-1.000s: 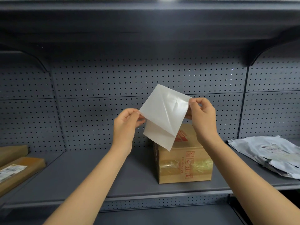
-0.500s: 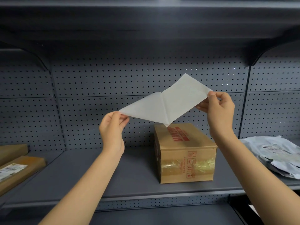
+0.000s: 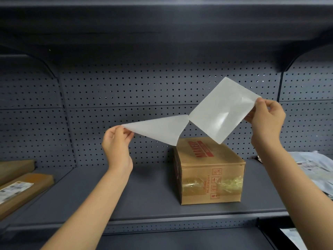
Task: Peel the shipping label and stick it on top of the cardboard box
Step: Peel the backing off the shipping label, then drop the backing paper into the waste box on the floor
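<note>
While you hold both sheets up over the shelf (image 3: pixel 147 192), head view shows the peel nearly done: your left hand (image 3: pixel 117 141) pinches one corner of the matte sheet (image 3: pixel 158 129), your right hand (image 3: pixel 266 121) pinches a corner of the glossy sheet (image 3: pixel 221 110), and the two meet at only one point. I can't tell which is the shipping label. Cardboard box (image 3: pixel 209 170) sits mid-shelf, near the front edge, below the sheets, top bare apart from red print. Next, I'd judge: break that last joint, drop the backing, lower the label sticky side down, flat onto the top.
</note>
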Motion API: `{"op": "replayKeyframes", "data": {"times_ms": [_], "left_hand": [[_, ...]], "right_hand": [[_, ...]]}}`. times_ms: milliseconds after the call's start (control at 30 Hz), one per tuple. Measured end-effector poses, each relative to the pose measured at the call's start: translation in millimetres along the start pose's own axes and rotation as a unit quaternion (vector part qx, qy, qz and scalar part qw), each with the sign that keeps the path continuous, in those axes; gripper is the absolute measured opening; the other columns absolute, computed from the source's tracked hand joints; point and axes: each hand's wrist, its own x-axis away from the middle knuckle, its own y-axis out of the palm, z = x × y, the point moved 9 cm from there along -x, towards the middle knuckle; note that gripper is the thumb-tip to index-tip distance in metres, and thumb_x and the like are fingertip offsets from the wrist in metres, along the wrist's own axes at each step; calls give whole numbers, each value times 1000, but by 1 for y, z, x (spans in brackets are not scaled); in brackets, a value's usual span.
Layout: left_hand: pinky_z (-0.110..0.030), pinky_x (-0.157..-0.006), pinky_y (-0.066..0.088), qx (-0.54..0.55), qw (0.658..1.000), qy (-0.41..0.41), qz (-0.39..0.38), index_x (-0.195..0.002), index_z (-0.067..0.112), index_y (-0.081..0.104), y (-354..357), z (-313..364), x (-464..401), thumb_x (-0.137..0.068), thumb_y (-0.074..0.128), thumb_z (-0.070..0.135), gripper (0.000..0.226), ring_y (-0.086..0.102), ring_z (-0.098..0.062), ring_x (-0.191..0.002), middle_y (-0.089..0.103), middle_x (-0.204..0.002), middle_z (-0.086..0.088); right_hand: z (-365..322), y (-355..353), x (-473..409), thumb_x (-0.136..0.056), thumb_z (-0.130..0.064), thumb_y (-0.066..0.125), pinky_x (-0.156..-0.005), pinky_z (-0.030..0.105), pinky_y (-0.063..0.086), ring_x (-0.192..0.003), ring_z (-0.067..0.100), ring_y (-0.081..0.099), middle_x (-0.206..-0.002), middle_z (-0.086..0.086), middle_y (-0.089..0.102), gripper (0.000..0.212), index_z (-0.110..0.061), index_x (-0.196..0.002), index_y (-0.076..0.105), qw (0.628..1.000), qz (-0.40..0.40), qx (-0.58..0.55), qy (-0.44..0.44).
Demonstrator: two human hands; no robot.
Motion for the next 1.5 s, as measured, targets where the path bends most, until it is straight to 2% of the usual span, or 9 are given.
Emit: {"op": "replayKeyframes", "data": {"times_ms": [167, 400, 533, 633, 800, 1067, 1233, 1367, 1500], "left_hand": [[-22, -80, 56, 8, 1000, -8, 8, -76, 12, 53, -5, -1, 0, -88, 42, 4, 18, 66, -13, -86, 63, -86, -4], [-27, -90, 51, -4, 1000, -12, 5, -77, 13, 52, -4, 5, 5, -89, 43, 7, 17, 67, -13, -86, 61, -84, -3], [-23, -84, 53, -18, 1000, 6, -2, -76, 15, 53, -2, 13, 10, -89, 43, 8, 17, 70, -6, -74, 61, -83, -2], [-21, -82, 54, -28, 999, 22, 0, -77, 15, 53, -4, 19, 13, -88, 42, 7, 18, 69, -9, -79, 61, -82, -1], [-25, -86, 54, -39, 998, 46, 16, -77, 14, 53, -8, 29, 18, -89, 43, 8, 17, 69, -10, -79, 60, -80, -2], [-30, -90, 53, -65, 989, 107, 75, -74, 14, 52, -13, 57, 33, -89, 42, 6, 20, 67, -13, -79, 59, -78, -3], [-26, -84, 55, -90, 976, 151, 128, -73, 15, 52, -30, 74, 53, -90, 42, 7, 22, 66, -9, -71, 58, -73, -1], [-22, -78, 57, -108, 962, 185, 171, -73, 14, 51, -51, 93, 70, -90, 41, 5, 22, 63, -13, -74, 56, -72, -3], [-22, -78, 56, -122, 943, 221, 218, -72, 15, 51, -78, 117, 92, -90, 40, 5, 24, 62, -15, -76, 55, -73, -3]], "right_hand": [[8, -7, -3, -92, -23, 40, -68, 30, 54, -75, 17, 58, -78, -2, 55, 19, -24, -73, 47, 999, 25, 23, 1], [11, 8, 8, -94, -22, 39, -53, 16, 50, -66, 7, 55, -75, -4, 54, 19, -20, -78, 48, 1000, -2, 0, 6], [10, 24, 16, -94, -22, 39, -57, 23, 50, -63, 8, 55, -72, -4, 55, 22, -24, -74, 47, 999, -26, -21, 3], [14, 37, 20, -93, -22, 40, -61, 27, 51, -62, 9, 55, -71, -4, 56, 20, -23, -75, 47, 998, -46, -31, 7], [29, 62, 24, -93, -22, 39, -61, 26, 52, -60, 6, 56, -70, -6, 57, 20, -23, -76, 47, 995, -83, -45, 36], [50, 100, 38, -94, -23, 39, -54, 18, 48, -60, 5, 53, -70, -5, 55, 16, -12, -89, 49, 981, -165, -69, 75], [56, 125, 57, -94, -23, 40, -65, 31, 50, -67, 12, 55, -73, -5, 56, 19, -25, -76, 48, 968, -219, -76, 96], [56, 146, 83, -93, -20, 40, -54, 21, 48, -63, 11, 52, -73, -3, 55, 21, -25, -74, 47, 948, -268, -113, 129], [52, 163, 115, -93, -21, 40, -54, 23, 44, -57, 8, 49, -69, -3, 54, 22, -23, -72, 47, 924, -315, -147, 161]]}}
